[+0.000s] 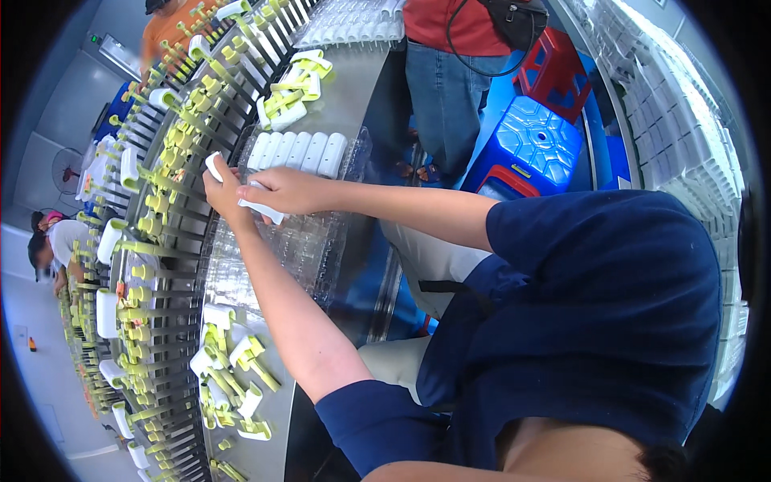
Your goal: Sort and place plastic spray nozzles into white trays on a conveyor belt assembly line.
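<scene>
My left hand (222, 193) is closed around a white plastic piece (214, 166), whose rounded end sticks out past the fingers. My right hand (289, 189) pinches a white cloth (263, 210) and meets the left hand; its fingertips are partly hidden. Both hands are over clear plastic trays (233, 269) at the edge of the metal bench. Just beyond my right wrist, a row of white rounded casings (299, 153) lies in a clear tray.
A line of upright yellow-green holders (165, 201), some bearing white casings, runs along the left. Loose white and yellow-green parts (225, 373) lie on the bench. A person in red (454, 28) stands beyond, near a blue stool (534, 140). White trays (675, 112) are stacked at right.
</scene>
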Demonstrator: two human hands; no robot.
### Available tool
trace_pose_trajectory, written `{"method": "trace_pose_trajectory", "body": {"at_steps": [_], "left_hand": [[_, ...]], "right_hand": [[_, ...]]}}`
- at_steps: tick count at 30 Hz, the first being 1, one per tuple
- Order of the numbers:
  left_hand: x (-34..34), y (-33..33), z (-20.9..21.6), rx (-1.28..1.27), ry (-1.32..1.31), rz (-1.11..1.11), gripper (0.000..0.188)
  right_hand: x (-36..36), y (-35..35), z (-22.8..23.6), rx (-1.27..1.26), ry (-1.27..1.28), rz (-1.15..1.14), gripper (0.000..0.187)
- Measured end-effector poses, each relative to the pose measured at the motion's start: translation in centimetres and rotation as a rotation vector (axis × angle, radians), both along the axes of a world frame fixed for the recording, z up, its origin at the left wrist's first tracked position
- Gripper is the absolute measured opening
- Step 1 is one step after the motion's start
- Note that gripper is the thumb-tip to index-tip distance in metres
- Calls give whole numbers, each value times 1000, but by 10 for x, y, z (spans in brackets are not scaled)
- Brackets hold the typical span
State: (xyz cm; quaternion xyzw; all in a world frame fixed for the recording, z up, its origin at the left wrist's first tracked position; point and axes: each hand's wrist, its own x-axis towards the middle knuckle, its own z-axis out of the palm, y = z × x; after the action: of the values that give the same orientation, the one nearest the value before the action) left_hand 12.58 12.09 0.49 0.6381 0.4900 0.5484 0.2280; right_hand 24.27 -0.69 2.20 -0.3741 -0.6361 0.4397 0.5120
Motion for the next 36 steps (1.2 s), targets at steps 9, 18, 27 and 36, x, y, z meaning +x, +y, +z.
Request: {"method": "trace_pose_trajectory", "body": {"at_steps": [9, 18, 27, 36], "left_hand": [[-7, 6, -6, 15, 2, -40, 46], [-5, 7, -5, 9, 26, -24, 47], [-4, 6, -2, 9, 42, -3, 49], [-5, 4, -3, 8, 26, -15, 48]], "right_hand": [[-1, -5, 3, 18, -5, 5, 49], [-1, -2, 0, -28, 30, 11, 51], [-1, 0, -2, 3, 36, 16, 51], [-1, -1, -1, 3, 6, -3, 52]]}}
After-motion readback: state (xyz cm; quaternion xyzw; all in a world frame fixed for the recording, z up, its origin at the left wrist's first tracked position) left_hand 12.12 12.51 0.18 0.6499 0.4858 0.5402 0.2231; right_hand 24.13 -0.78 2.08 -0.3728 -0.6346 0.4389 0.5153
